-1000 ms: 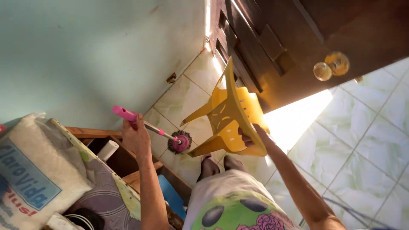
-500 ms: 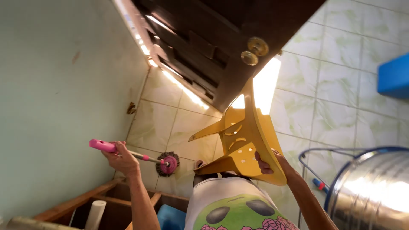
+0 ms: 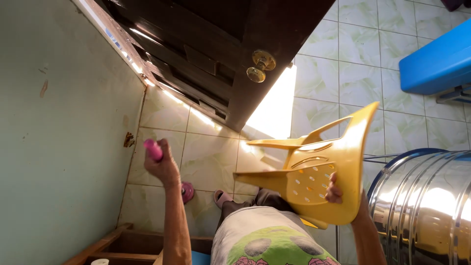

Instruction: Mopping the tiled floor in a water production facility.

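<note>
Two hands are busy at once as the person is standing by the pale green wall (image 3: 54,147). Over on the left, the left hand (image 3: 162,167) is wrapping tight around the pink handle (image 3: 152,149) of a brush, fingers fully curled, and the brush's round pink head (image 3: 187,192) is hanging low near the tiled floor (image 3: 363,83), beside the person's foot. Above, a dark wooden door (image 3: 235,49) with a brass knob (image 3: 260,66) is standing ajar, sunlight spilling through the gap. Further right, the right hand (image 3: 338,192) is gripping a yellow plastic chair (image 3: 319,172) by its perforated seat, holding it tipped on its side off the floor. Beyond that, a shiny steel drum (image 3: 427,206) is sitting just beside the chair, and a blue box (image 3: 436,61) is resting farther off.
</note>
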